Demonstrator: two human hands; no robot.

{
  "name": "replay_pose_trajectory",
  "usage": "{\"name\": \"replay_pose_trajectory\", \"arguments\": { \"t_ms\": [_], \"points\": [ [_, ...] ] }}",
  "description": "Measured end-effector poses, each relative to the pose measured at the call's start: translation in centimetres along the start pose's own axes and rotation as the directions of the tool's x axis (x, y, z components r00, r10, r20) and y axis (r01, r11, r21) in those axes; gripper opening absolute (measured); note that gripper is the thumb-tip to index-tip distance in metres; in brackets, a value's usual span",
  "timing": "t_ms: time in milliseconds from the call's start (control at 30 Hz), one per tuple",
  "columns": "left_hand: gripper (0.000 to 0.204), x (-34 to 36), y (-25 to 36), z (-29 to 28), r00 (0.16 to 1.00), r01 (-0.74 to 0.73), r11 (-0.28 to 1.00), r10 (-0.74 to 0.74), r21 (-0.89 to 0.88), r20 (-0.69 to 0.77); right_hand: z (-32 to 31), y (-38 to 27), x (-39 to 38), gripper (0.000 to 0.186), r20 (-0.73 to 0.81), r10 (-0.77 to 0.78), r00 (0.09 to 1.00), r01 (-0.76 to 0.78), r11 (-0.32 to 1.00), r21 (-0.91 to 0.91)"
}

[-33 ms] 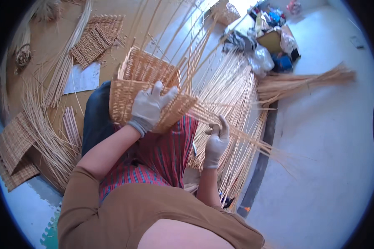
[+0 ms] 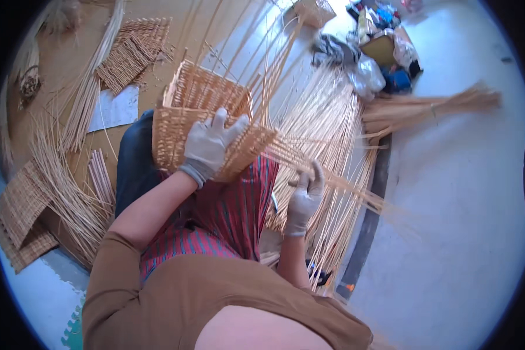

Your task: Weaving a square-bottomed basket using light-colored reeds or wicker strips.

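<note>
A square woven basket (image 2: 172, 134) rests in my lap on a red striped cloth (image 2: 227, 216), with long upright stakes rising from its top. My left hand (image 2: 211, 143), in a pale glove, grips the near wall, fingertips near its upper edge. Loose reed strands (image 2: 286, 150) run from the basket's right side toward the lower right. My right hand (image 2: 304, 198), also gloved, has its fingers curled around these strands, to the right of the basket.
Woven panels (image 2: 125, 61) (image 2: 23, 201) lie at left, beside loose reeds (image 2: 76, 221) and pinkish rods (image 2: 101, 175). A large reed pile (image 2: 326, 128) spreads at right, with another bundle (image 2: 449, 108) across the floor. Bags (image 2: 367, 76) and assorted items are heaped at the back.
The basket and both hands sit slightly higher in the picture. The strands in my right hand have shifted a little and look more blurred.
</note>
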State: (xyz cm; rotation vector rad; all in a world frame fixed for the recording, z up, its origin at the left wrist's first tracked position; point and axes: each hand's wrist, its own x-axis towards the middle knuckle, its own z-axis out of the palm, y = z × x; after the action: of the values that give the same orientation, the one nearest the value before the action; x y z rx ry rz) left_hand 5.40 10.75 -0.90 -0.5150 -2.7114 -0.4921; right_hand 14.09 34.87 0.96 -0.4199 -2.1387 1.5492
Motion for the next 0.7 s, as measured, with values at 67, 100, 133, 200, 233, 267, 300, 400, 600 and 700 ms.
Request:
{"name": "replay_pose_trajectory", "arguments": {
  "t_ms": [67,100,133,200,233,267,300,400,600,700],
  "points": [
    [0.057,-0.4,-0.3,0.2,0.986,-0.027,0.996,0.013,-0.085,-0.164,1.6,-2.6,-1.7,0.043,-0.039,-0.058,0.998,0.06,0.997,0.049],
    [0.057,-0.3,0.2,0.2,0.982,-0.084,0.989,0.061,-0.12,-0.181,1.9,-2.1,-1.6,0.042,0.039,-0.166,0.985,0.165,0.986,0.023],
    [0.056,0.0,0.8,0.0,0.973,-0.141,0.979,0.11,-0.15,-0.201,2.5,-1.3,-1.3,0.035,0.156,-0.254,0.955,0.246,0.967,0.068],
    [0.056,1.5,3.0,1.0,0.995,-0.051,0.991,0.04,-0.121,-0.091,4.3,-0.2,-1.8,0.025,0.338,-0.013,0.941,-0.04,0.988,0.151],
    [0.057,2.6,4.1,0.8,0.998,0.056,0.993,-0.054,-0.103,0.026,5.0,-0.2,-2.2,0.022,0.418,0.053,0.907,-0.128,0.98,0.154],
    [0.054,4.7,5.0,0.0,0.943,0.209,0.968,-0.162,-0.14,0.292,5.6,-0.1,-2.4,0.019,0.474,-0.028,0.88,-0.072,0.979,0.192],
    [0.051,5.3,3.7,-0.2,0.957,0.154,0.974,-0.105,-0.165,0.27,6.7,0.6,-3.2,0.019,0.491,-0.027,0.871,-0.027,0.994,0.103],
    [0.039,7.7,-0.6,-0.4,0.985,0.043,0.97,-0.001,-0.239,0.172,7.6,0.8,-4.3,0.021,0.54,-0.101,0.836,0.056,0.994,0.098],
    [0.037,7.6,-13.0,-4.9,0.994,0.067,0.537,0.035,-0.841,0.102,9.2,6.5,2.6,0.028,0.14,-0.088,0.986,0.022,0.911,0.412],
    [0.041,4.9,-17.9,-8.7,0.955,0.243,0.443,-0.263,-0.863,0.134,10.9,4.1,9.9,0.038,0.041,-0.373,0.927,0.374,0.927,-0.024]
  ]
}}
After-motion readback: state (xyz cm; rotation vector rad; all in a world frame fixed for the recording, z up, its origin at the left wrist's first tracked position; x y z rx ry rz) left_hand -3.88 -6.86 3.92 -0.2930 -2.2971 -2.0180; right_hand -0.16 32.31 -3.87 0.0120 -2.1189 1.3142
